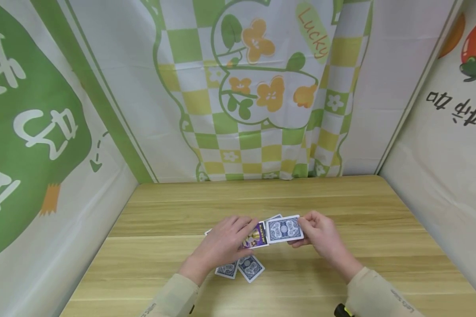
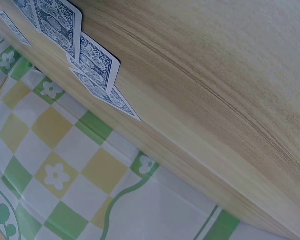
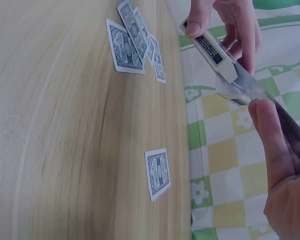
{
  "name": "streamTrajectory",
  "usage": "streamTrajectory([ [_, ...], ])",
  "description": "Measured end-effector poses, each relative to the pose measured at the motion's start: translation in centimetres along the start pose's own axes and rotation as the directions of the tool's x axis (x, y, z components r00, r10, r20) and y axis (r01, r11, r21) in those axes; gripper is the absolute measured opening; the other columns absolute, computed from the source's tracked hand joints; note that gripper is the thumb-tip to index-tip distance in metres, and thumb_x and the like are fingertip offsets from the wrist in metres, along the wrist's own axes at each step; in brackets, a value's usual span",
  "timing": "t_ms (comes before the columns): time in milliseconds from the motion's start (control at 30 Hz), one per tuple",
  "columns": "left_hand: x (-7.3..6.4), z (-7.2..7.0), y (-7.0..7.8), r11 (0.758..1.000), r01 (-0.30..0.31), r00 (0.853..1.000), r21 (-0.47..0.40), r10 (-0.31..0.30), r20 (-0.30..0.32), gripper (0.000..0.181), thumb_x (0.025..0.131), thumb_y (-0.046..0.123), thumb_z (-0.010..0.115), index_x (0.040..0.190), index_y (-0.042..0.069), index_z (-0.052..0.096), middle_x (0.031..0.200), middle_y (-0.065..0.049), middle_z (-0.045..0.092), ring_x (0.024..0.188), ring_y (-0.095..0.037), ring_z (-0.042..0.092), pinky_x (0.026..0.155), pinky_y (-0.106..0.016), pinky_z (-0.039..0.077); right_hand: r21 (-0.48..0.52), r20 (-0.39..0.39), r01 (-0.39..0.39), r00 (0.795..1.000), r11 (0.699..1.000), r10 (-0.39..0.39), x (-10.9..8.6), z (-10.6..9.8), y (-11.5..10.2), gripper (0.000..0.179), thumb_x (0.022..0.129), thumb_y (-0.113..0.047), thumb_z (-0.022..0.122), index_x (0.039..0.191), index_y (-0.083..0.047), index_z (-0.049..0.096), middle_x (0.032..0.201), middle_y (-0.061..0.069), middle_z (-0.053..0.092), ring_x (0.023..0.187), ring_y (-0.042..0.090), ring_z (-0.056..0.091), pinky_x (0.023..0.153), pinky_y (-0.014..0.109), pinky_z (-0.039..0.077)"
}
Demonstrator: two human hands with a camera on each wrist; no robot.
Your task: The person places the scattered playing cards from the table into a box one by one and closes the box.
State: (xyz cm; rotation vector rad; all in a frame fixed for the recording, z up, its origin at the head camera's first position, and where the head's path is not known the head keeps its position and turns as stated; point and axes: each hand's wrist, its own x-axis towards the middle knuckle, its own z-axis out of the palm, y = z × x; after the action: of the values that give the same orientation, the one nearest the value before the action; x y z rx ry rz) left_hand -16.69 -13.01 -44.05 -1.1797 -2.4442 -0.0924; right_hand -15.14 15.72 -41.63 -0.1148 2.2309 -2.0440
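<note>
My left hand [image 1: 230,240] grips a purple card box [image 1: 256,237] with white narrow sides, its fingers over the top and thumb along the near edge. From the right, my right hand [image 1: 319,231] pinches blue-backed playing cards [image 1: 284,229] by their outer end. The inner end of these cards meets the box's right end. In the right wrist view, the box [image 3: 210,49] and the cards [image 3: 288,117] lie nearly in line above the table, with a translucent flap [image 3: 230,90] between them. Most of the box front is hidden under my left hand.
Several blue-backed cards [image 1: 251,267] lie loosely overlapped on the wooden table [image 1: 301,281], near my left wrist. Another card [image 3: 158,172] lies apart, farther back. A printed curtain [image 1: 258,145] hangs behind the table, with fabric walls on both sides.
</note>
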Motion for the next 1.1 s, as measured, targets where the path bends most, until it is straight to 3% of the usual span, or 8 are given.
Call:
streamTrajectory([
  [333,-0.07,-0.05,-0.03,1.000,0.002,1.000,0.007,-0.002,0.027,0.088,0.085,0.056,0.077,0.154,0.011,0.045,0.140,-0.002,0.059,0.120,-0.018,0.058,0.108,-0.034,0.049,-0.011,-0.040,-0.016,0.999,1.000,0.015,-0.07,0.55,0.09,0.021,0.106,-0.010,0.050,0.105,0.011,0.051,0.087,0.022,0.073,0.069,0.033,0.074,0.067,0.039,0.065],
  [600,-0.15,-0.12,-0.11,1.000,0.023,0.999,-0.003,-0.023,0.027,0.088,0.084,0.056,0.077,0.153,0.009,0.046,0.139,-0.004,0.059,0.121,-0.020,0.058,0.108,-0.036,0.049,-0.016,0.015,0.004,1.000,1.000,-0.003,-0.44,0.38,0.29,0.021,0.105,-0.011,0.053,0.105,0.010,0.050,0.088,0.023,0.073,0.068,0.035,0.074,0.066,0.041,0.065],
  [800,-0.33,-0.13,-0.25,0.997,0.056,0.998,-0.046,-0.054,0.032,0.088,0.084,0.055,0.078,0.151,0.009,0.047,0.139,-0.005,0.059,0.120,-0.021,0.058,0.106,-0.037,0.051,-0.091,0.043,0.020,0.999,0.996,-0.017,-0.62,0.08,0.41,0.020,0.104,-0.011,0.054,0.104,0.009,0.051,0.084,0.021,0.074,0.066,0.033,0.073,0.063,0.042,0.065],
  [1100,-0.43,-0.14,-0.26,0.998,0.051,0.994,-0.030,-0.048,0.102,0.086,0.088,0.058,0.072,0.155,0.012,0.043,0.141,-0.002,0.057,0.124,-0.019,0.056,0.111,-0.037,0.047,-0.182,0.146,0.120,0.985,0.976,-0.094,-0.48,-0.23,0.54,0.020,0.105,-0.010,0.056,0.102,0.010,0.054,0.079,0.023,0.073,0.064,0.030,0.073,0.059,0.040,0.064],
])
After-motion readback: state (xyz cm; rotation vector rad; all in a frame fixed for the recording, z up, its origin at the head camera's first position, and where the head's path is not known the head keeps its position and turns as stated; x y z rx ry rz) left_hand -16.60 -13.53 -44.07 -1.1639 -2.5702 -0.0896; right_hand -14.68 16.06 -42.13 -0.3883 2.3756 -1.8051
